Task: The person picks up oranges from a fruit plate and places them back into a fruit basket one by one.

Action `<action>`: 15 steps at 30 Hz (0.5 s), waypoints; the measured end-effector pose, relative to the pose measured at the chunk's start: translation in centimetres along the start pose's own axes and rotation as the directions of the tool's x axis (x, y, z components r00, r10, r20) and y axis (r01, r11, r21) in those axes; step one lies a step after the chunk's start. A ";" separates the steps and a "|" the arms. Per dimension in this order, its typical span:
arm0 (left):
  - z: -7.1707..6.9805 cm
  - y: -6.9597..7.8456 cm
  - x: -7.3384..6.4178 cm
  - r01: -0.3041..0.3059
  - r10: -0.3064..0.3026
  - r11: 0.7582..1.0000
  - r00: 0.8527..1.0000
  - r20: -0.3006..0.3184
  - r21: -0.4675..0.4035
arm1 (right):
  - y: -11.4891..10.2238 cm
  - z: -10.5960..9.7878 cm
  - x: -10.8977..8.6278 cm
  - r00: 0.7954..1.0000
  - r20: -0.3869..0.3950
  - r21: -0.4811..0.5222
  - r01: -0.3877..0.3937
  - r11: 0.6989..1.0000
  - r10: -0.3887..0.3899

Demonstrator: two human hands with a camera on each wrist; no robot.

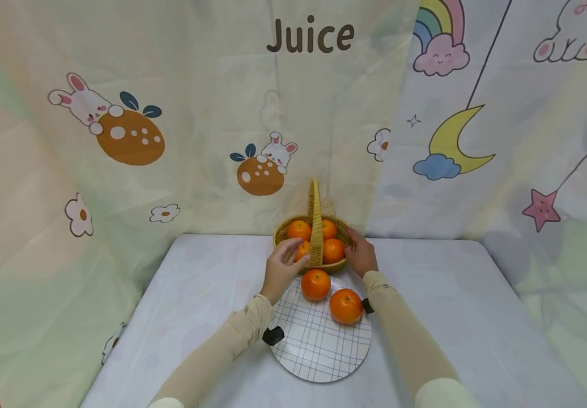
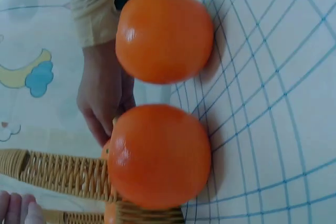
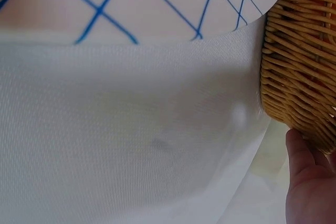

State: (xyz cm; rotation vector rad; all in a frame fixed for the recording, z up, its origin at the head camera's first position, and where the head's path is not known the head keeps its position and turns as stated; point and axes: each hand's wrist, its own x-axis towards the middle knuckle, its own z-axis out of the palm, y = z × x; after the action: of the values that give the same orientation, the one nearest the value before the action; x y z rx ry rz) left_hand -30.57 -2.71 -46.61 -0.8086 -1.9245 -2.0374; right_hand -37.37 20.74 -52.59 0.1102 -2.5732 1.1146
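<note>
Four glossy round orange fruits point(image 1: 334, 251) occupy one yellow woven basket point(image 1: 330, 267); two matching fruits point(image 1: 346, 306) rest before it on one white grid-patterned disc point(image 1: 319, 352). Left hand point(image 1: 280, 272): digits spread, basket's front-left. Right hand point(image 1: 362, 256): grips basket's right side.

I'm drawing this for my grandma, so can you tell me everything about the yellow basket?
The basket is yellowish-tan and rounded, woven from strands that look like wicker, with one tall handle arching across its middle. It stands upright near the far edge of the table, behind the checked plate. At least four oranges sit inside. The person's right grip holds its right side; the left grip is over its left front; whether it touches the basket is unclear.
</note>
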 end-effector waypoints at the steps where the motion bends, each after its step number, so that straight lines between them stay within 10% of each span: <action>1: 0.2 0.0 -0.3 -0.003 0.004 1.000 1.000 0.024 -0.023 | 0.1 0.0 0.0 1.000 0.001 -0.004 0.000 1.000 0.000; 15: 2.4 -0.6 -2.8 -0.089 0.094 0.995 0.986 0.141 -0.037 | 0.3 0.2 0.3 1.000 0.011 -0.012 -0.017 1.000 0.017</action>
State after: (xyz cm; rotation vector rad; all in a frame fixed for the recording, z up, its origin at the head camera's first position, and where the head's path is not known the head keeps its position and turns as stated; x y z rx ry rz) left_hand -27.98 -0.91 -48.62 -1.0564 -1.8942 -2.0088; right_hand -37.71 20.84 -52.80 0.0919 -2.5950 1.1075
